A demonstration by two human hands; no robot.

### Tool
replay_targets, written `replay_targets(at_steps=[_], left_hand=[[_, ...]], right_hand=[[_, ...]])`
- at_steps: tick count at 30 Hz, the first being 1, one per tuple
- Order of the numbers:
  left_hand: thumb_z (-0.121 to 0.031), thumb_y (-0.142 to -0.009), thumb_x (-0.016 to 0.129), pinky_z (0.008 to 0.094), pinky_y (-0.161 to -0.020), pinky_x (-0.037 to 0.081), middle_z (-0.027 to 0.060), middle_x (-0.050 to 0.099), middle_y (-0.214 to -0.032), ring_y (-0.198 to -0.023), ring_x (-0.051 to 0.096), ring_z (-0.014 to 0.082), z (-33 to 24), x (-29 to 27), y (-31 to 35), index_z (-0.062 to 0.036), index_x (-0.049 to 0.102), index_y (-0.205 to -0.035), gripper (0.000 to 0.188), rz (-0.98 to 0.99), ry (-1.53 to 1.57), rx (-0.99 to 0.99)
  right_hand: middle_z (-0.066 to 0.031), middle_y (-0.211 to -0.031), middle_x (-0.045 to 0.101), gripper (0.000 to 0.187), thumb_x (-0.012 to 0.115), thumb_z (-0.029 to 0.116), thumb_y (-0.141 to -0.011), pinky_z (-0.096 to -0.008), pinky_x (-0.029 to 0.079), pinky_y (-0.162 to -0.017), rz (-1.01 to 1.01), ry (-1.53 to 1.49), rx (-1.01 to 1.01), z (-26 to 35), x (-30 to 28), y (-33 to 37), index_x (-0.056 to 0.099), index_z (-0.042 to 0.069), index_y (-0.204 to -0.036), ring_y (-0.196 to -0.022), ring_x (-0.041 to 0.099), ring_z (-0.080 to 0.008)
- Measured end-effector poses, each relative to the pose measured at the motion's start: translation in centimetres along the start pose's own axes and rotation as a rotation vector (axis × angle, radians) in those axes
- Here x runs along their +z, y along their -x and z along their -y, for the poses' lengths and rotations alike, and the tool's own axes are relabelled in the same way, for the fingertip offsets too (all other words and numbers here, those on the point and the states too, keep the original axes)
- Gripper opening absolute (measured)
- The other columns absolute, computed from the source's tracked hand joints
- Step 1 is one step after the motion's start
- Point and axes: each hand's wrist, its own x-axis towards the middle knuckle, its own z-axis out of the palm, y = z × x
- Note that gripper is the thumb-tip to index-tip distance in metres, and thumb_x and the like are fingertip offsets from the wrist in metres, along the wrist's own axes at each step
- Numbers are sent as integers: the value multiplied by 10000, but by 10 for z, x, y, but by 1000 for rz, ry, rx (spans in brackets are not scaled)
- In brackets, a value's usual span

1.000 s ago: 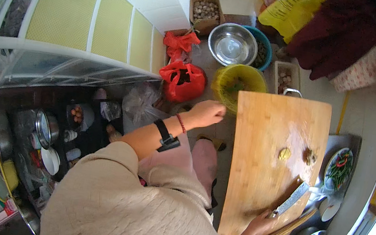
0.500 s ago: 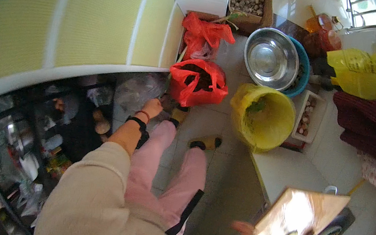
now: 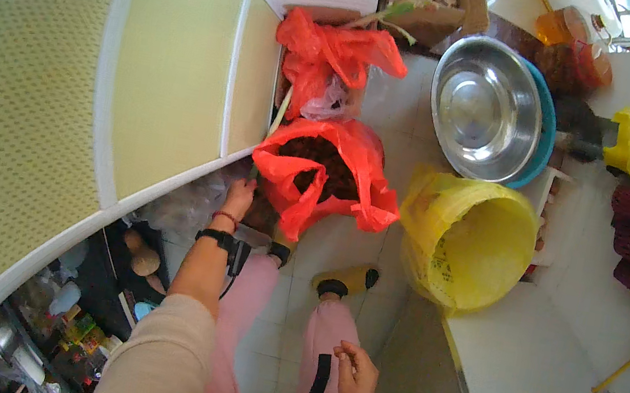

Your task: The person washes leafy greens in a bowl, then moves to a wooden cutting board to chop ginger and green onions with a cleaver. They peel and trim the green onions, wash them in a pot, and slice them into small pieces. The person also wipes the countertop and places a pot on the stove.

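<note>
My left hand (image 3: 238, 199) reaches down at the left, its fingers closed beside the rim of a red plastic bag (image 3: 372, 177) full of dark brown contents. What those fingers hold, if anything, is hidden. Crumpled clear plastic (image 3: 180, 206) lies around that hand, below the cabinet edge. In front of my right thigh hangs my right hand (image 3: 357, 383), fingers loosely bent and apart, with nothing in it. A bin lined with a yellow bag (image 3: 440, 242) stands to the right of the red bag.
A steel basin (image 3: 479, 112) rests in a blue basin (image 3: 542, 143). Behind are a second red bag (image 3: 314, 51) and a cardboard box (image 3: 470, 6) of garlic bulbs. Yellow-panelled cabinets (image 3: 181, 49) line the left, above a cluttered rack (image 3: 72, 331); a white counter (image 3: 546, 360) borders the right.
My right hand has moved from beside the wooden board at lower right to in front of my thigh. The view has shifted, bringing the red bag closer; the board is out of sight.
</note>
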Motion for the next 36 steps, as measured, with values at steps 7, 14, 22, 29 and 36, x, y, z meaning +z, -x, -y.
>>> replay_targets(at_steps=[7,14,22,29,36], left_hand=[[-280,-1025,475,275,-478,312,-58,341,-600,-463,305,78,-168,-123,119,-81,540,-914,237,175,1120,-324],[-283,-1028,472,272,-499,305,-55,367,-625,-495,316,79,-322,-178,234,-82,524,-917,236,126,1204,-79],[-286,-1038,452,282,-586,346,-44,377,-663,-558,353,90,-399,-242,444,-77,516,-949,236,125,1175,76],[-204,-1040,414,274,-627,356,-8,420,-692,-624,389,99,-409,-258,533,-31,516,-977,210,600,661,209],[-255,-1023,510,238,-665,423,0,534,-825,-718,504,93,-395,-245,444,-9,561,-1050,253,1090,252,252]], right_hand=[[-184,-1013,675,200,614,111,-914,-369,530,-774,54,164,-143,68,-19,22,635,10,-1085,-902,677,-326],[-175,-903,665,203,615,94,-889,-395,531,-735,21,184,-452,147,-44,53,629,30,-1081,-828,658,-364],[-162,-986,697,318,582,267,-957,-395,533,-779,111,-55,-288,211,-75,65,613,4,-1135,-909,681,-314],[-270,-1410,444,899,446,693,-919,-510,480,-957,511,-1147,361,274,-66,35,305,-19,-1448,-1163,577,-353],[-82,-827,623,135,507,200,-1015,-334,516,-579,5,-1221,195,233,-87,34,488,69,-1044,-638,591,-174]])
